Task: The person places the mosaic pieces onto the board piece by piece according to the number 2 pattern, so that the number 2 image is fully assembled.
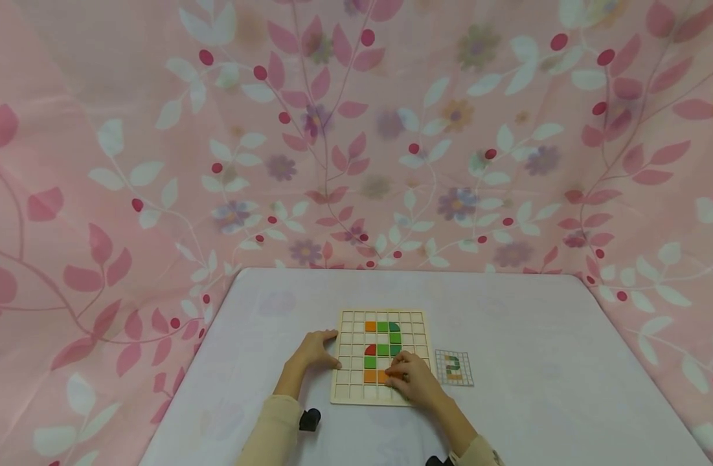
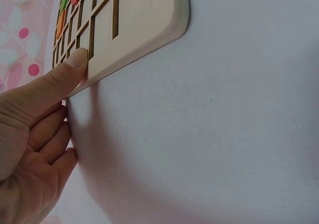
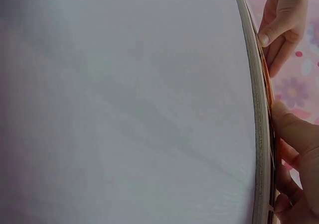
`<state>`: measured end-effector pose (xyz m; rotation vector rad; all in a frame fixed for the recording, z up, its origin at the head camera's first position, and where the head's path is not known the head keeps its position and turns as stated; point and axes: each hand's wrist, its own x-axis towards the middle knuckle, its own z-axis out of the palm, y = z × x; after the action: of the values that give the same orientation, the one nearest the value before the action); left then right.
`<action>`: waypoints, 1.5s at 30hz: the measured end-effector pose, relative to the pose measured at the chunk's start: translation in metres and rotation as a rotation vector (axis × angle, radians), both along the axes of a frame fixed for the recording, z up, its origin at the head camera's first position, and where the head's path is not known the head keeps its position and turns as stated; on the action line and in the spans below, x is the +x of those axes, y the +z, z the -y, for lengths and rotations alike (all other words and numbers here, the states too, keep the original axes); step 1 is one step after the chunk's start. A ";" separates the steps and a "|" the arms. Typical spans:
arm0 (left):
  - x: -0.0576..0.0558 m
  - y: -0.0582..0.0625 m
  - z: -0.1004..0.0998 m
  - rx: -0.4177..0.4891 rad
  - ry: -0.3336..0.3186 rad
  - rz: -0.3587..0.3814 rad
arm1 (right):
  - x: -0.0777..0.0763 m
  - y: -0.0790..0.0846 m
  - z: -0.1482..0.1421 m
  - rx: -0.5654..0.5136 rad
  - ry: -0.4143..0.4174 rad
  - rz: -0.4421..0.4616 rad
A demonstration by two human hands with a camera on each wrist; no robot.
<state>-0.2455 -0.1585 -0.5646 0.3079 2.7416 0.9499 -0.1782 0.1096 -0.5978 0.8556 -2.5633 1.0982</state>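
Note:
A square wooden grid board (image 1: 340, 393) lies on the table, with several orange, green and red tiles set in its cells in the shape of a 2. My left hand (image 1: 316, 350) holds the board's left side, its thumb (image 2: 75, 59) resting on the rim and the other fingers at the edge. Over the lower part of the grid, my right hand (image 1: 416, 382) pinches an orange tile (image 1: 382, 377) at the bottom row, beside another orange tile (image 1: 370, 376). Its fingers hide the cells under them.
To the right of the board lies a small pattern card (image 1: 465, 370) showing a coloured 2 on a grid. A white cloth covers the table (image 1: 537, 336). Behind it hangs a pink floral curtain (image 1: 356, 162).

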 end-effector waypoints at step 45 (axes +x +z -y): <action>0.002 0.002 0.000 -0.002 0.004 0.008 | 0.005 -0.018 0.002 -0.161 -0.172 0.008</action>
<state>-0.2437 -0.1582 -0.5625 0.2978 2.7367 0.9467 -0.1731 0.1072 -0.6160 0.5817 -2.4598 1.2360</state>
